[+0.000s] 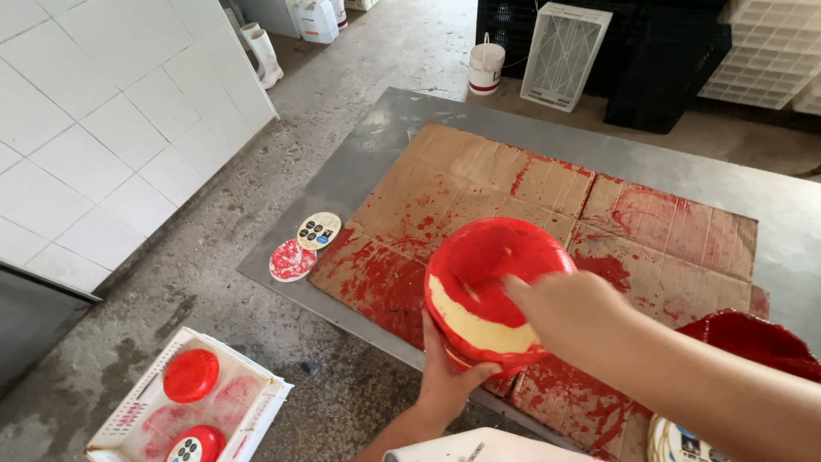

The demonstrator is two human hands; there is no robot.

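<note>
A steel table (359,171) is covered by red-stained cardboard (479,188); above its near edge a round cheese (492,295), coated red save a pale strip, is gripped from below by the left hand (449,376), while the right hand (564,312) is pressed against its face, its fingers blurred, so that its grip cannot be told

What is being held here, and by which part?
The left hand holds a red-coated cheese wheel by its lower edge; the right hand rests on its face, its grip unclear.
</note>
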